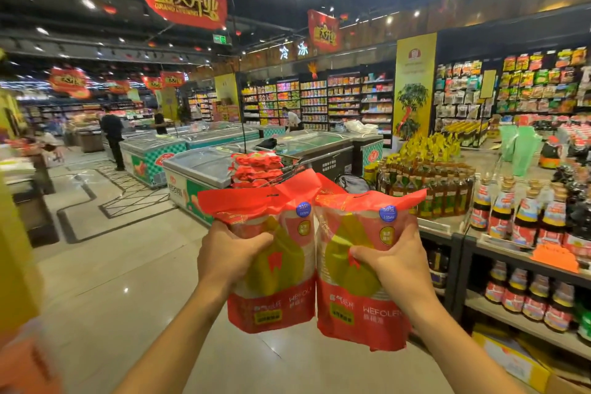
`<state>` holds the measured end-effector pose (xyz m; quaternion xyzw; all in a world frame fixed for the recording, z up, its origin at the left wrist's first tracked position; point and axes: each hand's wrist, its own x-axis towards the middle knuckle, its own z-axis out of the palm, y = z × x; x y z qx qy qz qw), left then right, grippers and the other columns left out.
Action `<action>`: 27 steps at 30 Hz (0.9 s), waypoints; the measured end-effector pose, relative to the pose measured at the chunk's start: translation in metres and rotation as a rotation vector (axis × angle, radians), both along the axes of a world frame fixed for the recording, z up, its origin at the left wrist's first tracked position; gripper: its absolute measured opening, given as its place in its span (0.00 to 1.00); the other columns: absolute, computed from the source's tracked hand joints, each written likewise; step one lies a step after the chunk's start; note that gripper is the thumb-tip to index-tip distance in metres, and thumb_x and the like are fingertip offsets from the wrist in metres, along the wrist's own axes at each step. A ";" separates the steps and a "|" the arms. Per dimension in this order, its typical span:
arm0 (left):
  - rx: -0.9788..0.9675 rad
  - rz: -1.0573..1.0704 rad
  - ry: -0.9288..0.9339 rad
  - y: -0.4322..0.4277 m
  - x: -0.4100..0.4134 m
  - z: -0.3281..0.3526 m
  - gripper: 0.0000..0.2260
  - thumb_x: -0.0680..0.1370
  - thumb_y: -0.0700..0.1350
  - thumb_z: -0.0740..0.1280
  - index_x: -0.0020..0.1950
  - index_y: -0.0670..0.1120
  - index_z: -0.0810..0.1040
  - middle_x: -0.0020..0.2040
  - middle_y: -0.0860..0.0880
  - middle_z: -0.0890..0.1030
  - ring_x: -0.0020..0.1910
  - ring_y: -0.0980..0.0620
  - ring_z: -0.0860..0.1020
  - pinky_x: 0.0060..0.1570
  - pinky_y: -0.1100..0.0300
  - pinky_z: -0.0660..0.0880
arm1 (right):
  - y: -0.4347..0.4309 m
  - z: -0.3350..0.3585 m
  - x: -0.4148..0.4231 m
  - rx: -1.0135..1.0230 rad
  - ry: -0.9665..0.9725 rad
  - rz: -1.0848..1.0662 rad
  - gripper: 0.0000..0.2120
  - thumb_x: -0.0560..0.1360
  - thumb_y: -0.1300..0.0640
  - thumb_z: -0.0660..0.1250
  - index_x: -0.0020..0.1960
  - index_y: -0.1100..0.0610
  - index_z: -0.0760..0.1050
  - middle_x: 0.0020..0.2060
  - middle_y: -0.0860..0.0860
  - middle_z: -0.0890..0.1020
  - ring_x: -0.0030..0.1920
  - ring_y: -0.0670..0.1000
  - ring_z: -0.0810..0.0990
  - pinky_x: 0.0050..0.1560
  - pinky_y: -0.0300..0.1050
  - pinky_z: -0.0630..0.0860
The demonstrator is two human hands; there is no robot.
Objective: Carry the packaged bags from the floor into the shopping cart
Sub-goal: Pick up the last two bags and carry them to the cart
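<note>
Carrying step: the left hand [230, 253] grips one packaged bag [271, 304] with curled fingers [252, 238], and the right hand [387, 265] grips a second bag [361, 313] touching it. The shopping cart [289, 171], far ahead and seemingly piled with red bags [256, 166], must be reached before lowering them in.

Both bare forearms stretch forward and upward, drawing closer together toward the shopping cart [289, 170] ahead. The left hand [230, 254] grips a packaged bag [281, 297] from its left side, with the thumb dug into the near face. The right hand [395, 264] grips a second packaged bag [361, 301] from its right side in the same way. The hands are level with each other, short of the cart, backs toward the camera.
</note>
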<state>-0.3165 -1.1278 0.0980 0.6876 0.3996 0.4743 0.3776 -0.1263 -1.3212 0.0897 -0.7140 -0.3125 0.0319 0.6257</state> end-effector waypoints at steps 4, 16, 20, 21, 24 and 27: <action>0.003 0.044 -0.009 0.021 0.023 -0.002 0.29 0.53 0.61 0.79 0.52 0.55 0.84 0.46 0.57 0.87 0.47 0.50 0.86 0.53 0.44 0.82 | 0.030 -0.004 0.037 0.028 0.040 0.070 0.40 0.60 0.56 0.86 0.64 0.45 0.68 0.52 0.45 0.82 0.52 0.51 0.83 0.57 0.58 0.80; -0.015 0.129 0.027 0.109 0.059 -0.005 0.34 0.53 0.65 0.80 0.56 0.57 0.81 0.50 0.58 0.86 0.50 0.50 0.85 0.55 0.43 0.82 | 0.136 -0.010 0.087 0.049 0.074 0.186 0.38 0.60 0.57 0.86 0.62 0.45 0.68 0.52 0.42 0.81 0.52 0.47 0.83 0.57 0.54 0.80; -0.034 0.133 0.016 0.161 0.073 -0.008 0.36 0.52 0.66 0.79 0.57 0.55 0.81 0.51 0.57 0.86 0.51 0.49 0.85 0.55 0.43 0.82 | 0.194 -0.015 0.101 0.043 0.061 0.182 0.41 0.57 0.52 0.86 0.64 0.45 0.68 0.53 0.43 0.82 0.53 0.49 0.83 0.59 0.59 0.80; -0.027 0.132 0.015 0.172 0.077 -0.008 0.37 0.52 0.67 0.79 0.57 0.55 0.81 0.51 0.57 0.86 0.51 0.49 0.84 0.55 0.44 0.82 | 0.205 -0.015 0.104 0.042 0.057 0.179 0.43 0.56 0.50 0.86 0.65 0.46 0.68 0.54 0.43 0.82 0.53 0.49 0.83 0.59 0.59 0.80; -0.015 0.125 0.001 0.217 0.089 -0.008 0.38 0.52 0.67 0.78 0.59 0.55 0.81 0.52 0.57 0.86 0.51 0.50 0.84 0.55 0.44 0.82 | 0.254 -0.012 0.115 0.022 0.032 0.168 0.43 0.56 0.50 0.86 0.65 0.46 0.68 0.54 0.43 0.82 0.53 0.49 0.83 0.60 0.60 0.79; -0.026 0.123 -0.028 0.265 0.101 -0.005 0.40 0.52 0.68 0.77 0.60 0.54 0.80 0.54 0.56 0.86 0.52 0.50 0.84 0.56 0.44 0.81 | 0.304 -0.005 0.126 0.010 0.007 0.151 0.42 0.55 0.48 0.85 0.63 0.47 0.68 0.52 0.43 0.82 0.52 0.49 0.83 0.58 0.60 0.80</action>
